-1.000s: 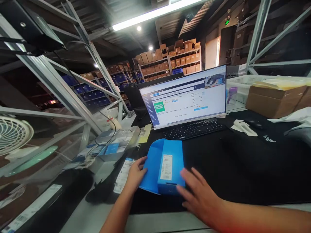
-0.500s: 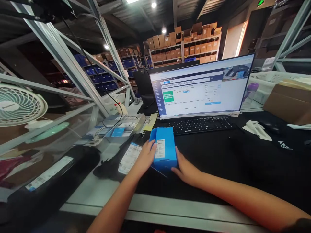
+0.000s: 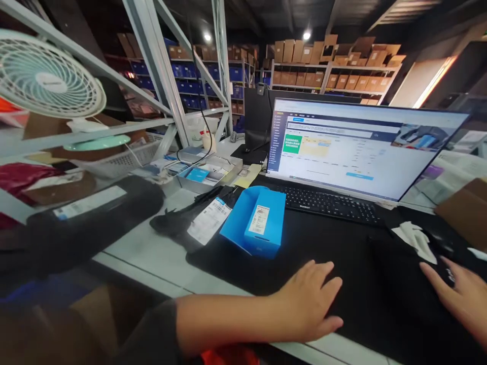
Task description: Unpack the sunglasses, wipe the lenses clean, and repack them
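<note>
A blue cardboard box (image 3: pixel 271 215) with a white printed label rests on the black desk mat (image 3: pixel 323 238), its flap (image 3: pixel 238 218) folded open at the left. Neither hand touches it. My left hand (image 3: pixel 310 299) is over the mat's front part, in front of the box and to its right, fingers spread and holding nothing. At the far right, my right hand (image 3: pixel 462 291) has thumb and index finger apart beside a dark item (image 3: pixel 403 274) on the mat; whether it touches it I cannot tell. A crumpled white tissue (image 3: pixel 415 239) lies just beyond.
A monitor (image 3: pixel 342 162) stands behind a black keyboard (image 3: pixel 331 203). Left of the blue box lie a black plastic bag with a shipping label (image 3: pixel 209 218) and an open tray of small items (image 3: pixel 228 170). A fan (image 3: pixel 51 81) is at the far left, a cardboard box (image 3: pixel 466 208) at the right.
Both hands have let go of the blue box and moved right. The box stays on the mat with its flap spread wider to the left. The view has turned.
</note>
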`<move>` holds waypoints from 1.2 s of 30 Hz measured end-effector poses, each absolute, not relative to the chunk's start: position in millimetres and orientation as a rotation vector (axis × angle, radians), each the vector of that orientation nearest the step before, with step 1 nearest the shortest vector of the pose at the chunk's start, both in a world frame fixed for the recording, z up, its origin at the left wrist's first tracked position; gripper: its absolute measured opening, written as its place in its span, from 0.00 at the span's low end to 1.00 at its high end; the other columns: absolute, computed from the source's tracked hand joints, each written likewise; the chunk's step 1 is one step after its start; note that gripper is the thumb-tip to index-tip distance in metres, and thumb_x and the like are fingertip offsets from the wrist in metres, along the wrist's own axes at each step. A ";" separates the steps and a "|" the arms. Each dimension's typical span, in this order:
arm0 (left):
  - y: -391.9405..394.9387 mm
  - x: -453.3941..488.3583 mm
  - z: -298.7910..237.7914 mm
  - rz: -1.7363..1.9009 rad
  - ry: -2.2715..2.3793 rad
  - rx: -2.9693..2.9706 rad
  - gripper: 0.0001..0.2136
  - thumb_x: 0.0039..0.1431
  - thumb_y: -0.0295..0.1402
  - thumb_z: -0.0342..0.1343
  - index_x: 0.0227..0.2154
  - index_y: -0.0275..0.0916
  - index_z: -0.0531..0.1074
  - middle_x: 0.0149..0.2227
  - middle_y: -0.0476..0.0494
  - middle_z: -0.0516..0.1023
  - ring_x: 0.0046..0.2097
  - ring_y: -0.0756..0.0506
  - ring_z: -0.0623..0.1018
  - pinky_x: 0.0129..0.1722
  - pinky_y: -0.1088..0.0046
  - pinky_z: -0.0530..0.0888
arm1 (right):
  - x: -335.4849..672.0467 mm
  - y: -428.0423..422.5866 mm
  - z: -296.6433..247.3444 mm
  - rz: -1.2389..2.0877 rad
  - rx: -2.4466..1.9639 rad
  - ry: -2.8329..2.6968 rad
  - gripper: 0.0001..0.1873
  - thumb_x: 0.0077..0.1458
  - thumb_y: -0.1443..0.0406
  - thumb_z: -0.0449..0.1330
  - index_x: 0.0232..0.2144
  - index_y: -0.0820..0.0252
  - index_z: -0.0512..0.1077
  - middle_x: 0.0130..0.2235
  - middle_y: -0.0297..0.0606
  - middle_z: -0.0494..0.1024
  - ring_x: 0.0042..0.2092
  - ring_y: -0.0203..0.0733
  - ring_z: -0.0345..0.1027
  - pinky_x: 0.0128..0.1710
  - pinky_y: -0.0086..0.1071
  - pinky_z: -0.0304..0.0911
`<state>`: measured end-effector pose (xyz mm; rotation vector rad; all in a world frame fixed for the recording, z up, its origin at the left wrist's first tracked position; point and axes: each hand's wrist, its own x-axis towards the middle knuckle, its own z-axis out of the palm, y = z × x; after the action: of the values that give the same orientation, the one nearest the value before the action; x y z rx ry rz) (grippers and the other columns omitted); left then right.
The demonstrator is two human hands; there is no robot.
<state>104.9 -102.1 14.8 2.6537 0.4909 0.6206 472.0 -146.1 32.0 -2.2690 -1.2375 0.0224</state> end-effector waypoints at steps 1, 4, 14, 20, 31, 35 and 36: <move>-100.0 114.1 15.8 0.566 0.490 2.589 0.32 0.64 0.45 0.52 0.64 0.29 0.55 0.66 0.21 0.56 0.68 0.31 0.58 0.66 0.50 0.59 | 480.0 -151.2 31.4 0.215 -2.296 -1.089 0.47 0.52 0.39 0.51 0.58 0.73 0.69 0.58 0.74 0.67 0.62 0.77 0.57 0.62 0.60 0.54; -90.8 134.4 21.2 0.454 0.528 2.411 0.33 0.61 0.46 0.54 0.63 0.29 0.57 0.65 0.21 0.60 0.65 0.28 0.63 0.61 0.47 0.65 | 475.0 -162.1 20.8 0.618 -2.207 -0.882 0.47 0.50 0.38 0.48 0.61 0.65 0.66 0.63 0.60 0.65 0.66 0.66 0.53 0.64 0.53 0.56; -85.3 171.6 7.6 0.442 0.647 1.894 0.43 0.56 0.50 0.60 0.68 0.33 0.50 0.65 0.21 0.60 0.64 0.24 0.64 0.60 0.41 0.63 | 408.9 -133.5 3.7 0.148 -1.969 -1.578 0.46 0.48 0.46 0.60 0.65 0.58 0.58 0.63 0.52 0.64 0.64 0.63 0.58 0.63 0.57 0.54; -67.7 184.2 3.8 0.987 0.535 1.194 0.39 0.53 0.43 0.65 0.64 0.37 0.54 0.64 0.30 0.65 0.64 0.35 0.67 0.64 0.53 0.62 | 330.0 -132.0 18.5 -0.120 -1.498 -1.867 0.36 0.57 0.57 0.60 0.66 0.51 0.56 0.71 0.47 0.44 0.68 0.63 0.47 0.62 0.59 0.55; -44.6 153.0 2.5 1.062 0.429 1.048 0.35 0.42 0.40 0.71 0.54 0.38 0.67 0.53 0.34 0.77 0.57 0.29 0.73 0.59 0.46 0.65 | 340.6 -112.2 -23.4 0.960 -1.197 -1.361 0.41 0.45 0.43 0.67 0.56 0.56 0.66 0.57 0.52 0.72 0.55 0.56 0.71 0.51 0.47 0.69; -52.2 153.4 6.4 1.080 0.468 0.879 0.35 0.46 0.43 0.69 0.57 0.38 0.66 0.53 0.34 0.77 0.57 0.30 0.74 0.58 0.48 0.67 | 318.7 -114.0 -32.1 1.338 -1.287 -1.317 0.26 0.46 0.42 0.65 0.34 0.56 0.73 0.28 0.35 0.79 0.23 0.38 0.71 0.22 0.29 0.65; -53.1 153.7 8.5 1.091 0.479 0.843 0.35 0.48 0.43 0.68 0.58 0.39 0.65 0.53 0.34 0.76 0.57 0.31 0.74 0.58 0.50 0.68 | 313.9 -113.9 -33.2 1.376 -1.320 -1.331 0.25 0.50 0.41 0.61 0.29 0.55 0.72 0.22 0.30 0.76 0.17 0.33 0.64 0.16 0.25 0.57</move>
<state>153.7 -53.1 8.5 0.8434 0.4794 1.0906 313.9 -113.9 -33.2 -1.3201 -1.3314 1.3765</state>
